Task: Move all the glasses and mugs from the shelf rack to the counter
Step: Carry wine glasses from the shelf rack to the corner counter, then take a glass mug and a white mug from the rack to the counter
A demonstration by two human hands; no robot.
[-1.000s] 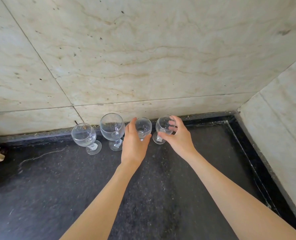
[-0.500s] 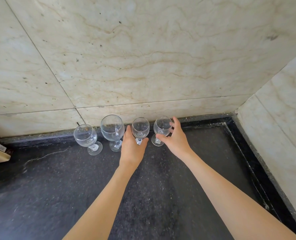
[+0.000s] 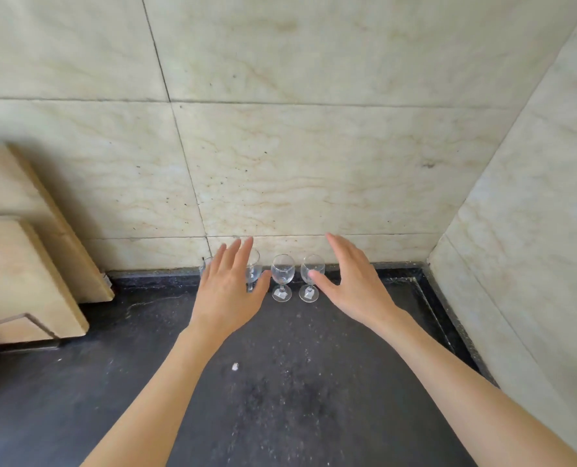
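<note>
both bare forearms are reaching forward from the lower edge of the view, converging slightly toward the middle. the left hand (image 3: 228, 291) is lying palm down with its back to the camera, its fingers (image 3: 236, 256) extending straight and slightly spread, the thumb angling out to the right; it is holding nothing. the right hand (image 3: 354, 284) is likewise showing its back, its fingers (image 3: 339, 246) pointing up and to the left, held close together, the thumb pointing left; it too is gripping nothing. the two hands are hovering level with each other, well apart, wrists straight.
</note>
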